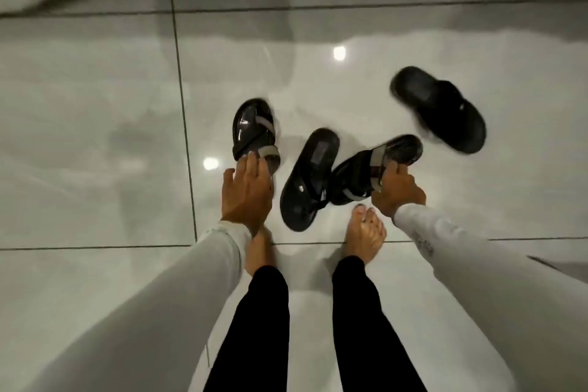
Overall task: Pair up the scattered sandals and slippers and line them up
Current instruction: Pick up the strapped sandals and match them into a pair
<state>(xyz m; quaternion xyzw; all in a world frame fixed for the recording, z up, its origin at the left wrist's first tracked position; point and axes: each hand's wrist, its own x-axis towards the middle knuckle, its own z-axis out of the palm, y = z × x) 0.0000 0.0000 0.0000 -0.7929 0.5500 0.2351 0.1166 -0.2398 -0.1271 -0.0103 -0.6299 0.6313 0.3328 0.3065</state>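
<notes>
Head view, four black sandals [310,178], left hand [246,191] and right hand [397,188] each gripping one

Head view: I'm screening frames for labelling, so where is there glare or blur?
Head view: two lamp reflections glare on the glossy floor; the far slipper is motion-smeared; the strapped sandals under the left hand and right hand read clearly.

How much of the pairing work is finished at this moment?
Nothing is lined up yet. In hand: the left hand touches one grey-strapped sandal, and the right hand grips its mate. Left to do: set those two side by side, then pair the black slipper between them with the other black slipper, which lies apart on the tiled floor.
</notes>
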